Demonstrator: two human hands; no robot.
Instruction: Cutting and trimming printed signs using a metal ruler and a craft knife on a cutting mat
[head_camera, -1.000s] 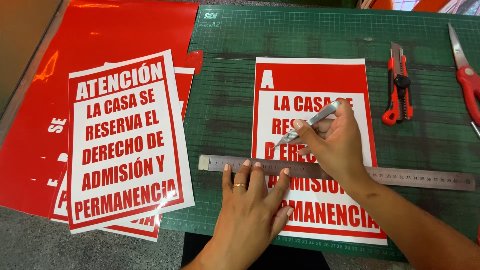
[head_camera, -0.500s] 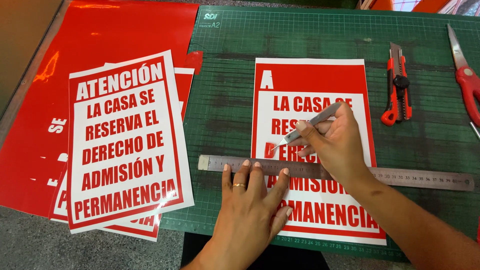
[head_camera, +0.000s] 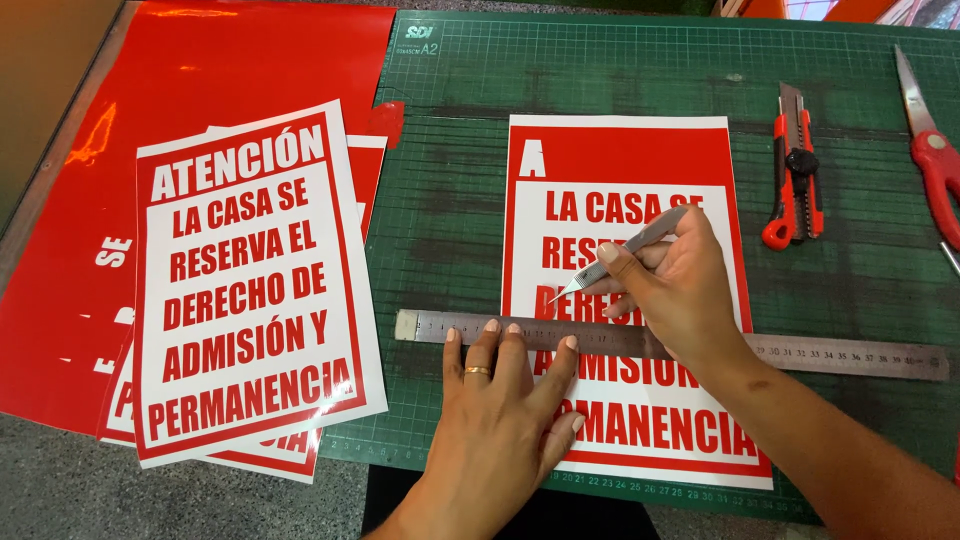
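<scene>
Left hand (head_camera: 500, 410) flat, fingers spread, pressing steel ruler (head_camera: 850, 355) onto red-and-white sign (head_camera: 620, 150) (on green cutting mat (head_camera: 450, 200)); right hand (head_camera: 680, 290) pinching craft knife (head_camera: 625, 252).

Bright even light from above, sharp focus; glare streaks on glossy red sheet (head_camera: 200, 70), soft shadows under hands, slight wide-angle edge bend

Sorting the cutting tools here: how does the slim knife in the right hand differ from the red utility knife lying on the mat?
The slim grey craft knife is held like a pen in the right hand, tip down on the sign; the red utility knife lies untouched on the green cutting mat. The craft knife is thin and metallic, while the utility knife is broader, red and black. Both are blade tools.
</scene>
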